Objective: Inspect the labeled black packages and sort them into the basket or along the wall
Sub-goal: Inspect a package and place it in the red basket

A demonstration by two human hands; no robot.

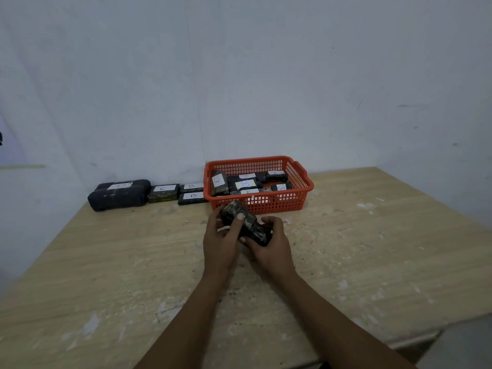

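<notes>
Just in front of the orange basket [298,179], above the wooden table [106,262], a black package [249,223] is held between both hands. The left hand [221,241] is wrapped around the package's far end, thumb laid across its upper face, thumbnail visible. The right hand [271,246] is curled under and around the near end, fingers closed on it. The package is tilted, its far end raised toward the basket's front wall; no label can be seen on the face turned up. A patchy, mottled wrapping is noted on it. Inside the basket, several black packages with white labels [246,184] are piled; one at the basket's left side stands on edge and is marked "A" [218,182], others appear marked "B", though some letters are too small to read. To the left of the basket, along the white wall [239,75], a row of packages is laid on the table: two small ones marked "B" [192,192], one behind the other, just beside the basket; then one marked "C" [163,193]; then a larger dark bundle [118,195] at the far left, its label unclear. Pale scuffs and paint flecks are seen across the table surface in front of and to the right of the basket.
</notes>
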